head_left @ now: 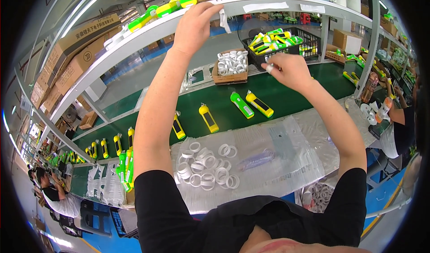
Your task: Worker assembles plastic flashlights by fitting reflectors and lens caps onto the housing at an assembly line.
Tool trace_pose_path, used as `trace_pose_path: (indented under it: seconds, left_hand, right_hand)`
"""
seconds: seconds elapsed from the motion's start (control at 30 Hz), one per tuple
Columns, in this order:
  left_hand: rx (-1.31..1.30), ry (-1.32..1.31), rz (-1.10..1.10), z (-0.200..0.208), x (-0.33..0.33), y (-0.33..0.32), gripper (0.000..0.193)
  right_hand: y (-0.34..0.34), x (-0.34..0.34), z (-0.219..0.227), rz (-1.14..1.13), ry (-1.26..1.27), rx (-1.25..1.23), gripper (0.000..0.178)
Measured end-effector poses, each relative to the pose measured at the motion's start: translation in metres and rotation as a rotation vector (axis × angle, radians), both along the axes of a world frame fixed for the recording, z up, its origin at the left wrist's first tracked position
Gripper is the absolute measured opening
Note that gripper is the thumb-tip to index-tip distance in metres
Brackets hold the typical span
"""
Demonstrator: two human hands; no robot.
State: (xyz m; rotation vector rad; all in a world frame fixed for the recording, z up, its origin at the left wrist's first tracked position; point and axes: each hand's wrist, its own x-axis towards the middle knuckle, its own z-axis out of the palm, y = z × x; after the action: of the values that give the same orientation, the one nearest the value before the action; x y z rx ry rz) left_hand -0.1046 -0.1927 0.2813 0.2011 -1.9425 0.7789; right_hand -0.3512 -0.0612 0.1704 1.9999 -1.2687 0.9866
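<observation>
My left hand (pixel 193 26) is raised to the edge of the overhead shelf (pixel 264 3), its fingers closed at the top of a short white strip (pixel 225 21) that hangs there. My right hand (pixel 290 70) is held over the far side of the belt, in front of a black basket (pixel 309 47). Its fingers are curled together, with a small white bit (pixel 269 68) at a fingertip; what they hold, if anything, I cannot make out. Below, many white rings (pixel 207 161) lie loose on the plastic-covered bench (pixel 251 185), beside a clear plastic piece (pixel 257 159).
Yellow and green flashlight-like devices (pixel 208 118) lie along the green belt (pixel 286 89). More fill the black basket. A cardboard box of white rings (pixel 231 69) stands beside it. Shelf posts (pixel 368 51) rise at both sides. Other people (pixel 56 192) work left and right.
</observation>
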Motion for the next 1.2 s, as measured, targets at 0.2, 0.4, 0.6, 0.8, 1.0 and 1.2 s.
trace_pose_path:
  seconds: [0.2,0.4,0.6,0.8,1.0,1.2]
  left_hand:
    - [0.022,0.128,-0.031,-0.036,0.03,0.004,0.023]
    - [0.568,-0.052,0.068,-0.174,0.072,-0.007,0.011]
    - [1.05,-0.222,0.17,-0.3,0.093,-0.013,0.014]
    - [1.162,-0.329,-0.009,-0.33,0.016,-0.033,0.028]
    - [1.419,-0.41,0.073,-0.37,-0.07,-0.062,0.045]
    - [1.778,-0.305,0.208,-0.349,-0.098,-0.055,0.043]
  right_hand:
    - [0.036,0.011,-0.074,0.066,-0.282,0.287,0.02]
    - [0.033,-0.019,-0.197,0.065,-0.789,0.674,0.029]
    - [-0.044,-0.03,-0.229,-0.061,-0.532,0.663,0.04]
    - [-0.151,-0.038,-0.247,-0.361,-0.24,0.726,0.076]
    - [-0.186,-0.022,-0.265,-0.357,-0.235,0.958,0.07]
    - [-0.146,-0.049,-0.233,-0.479,-0.391,1.013,0.072]
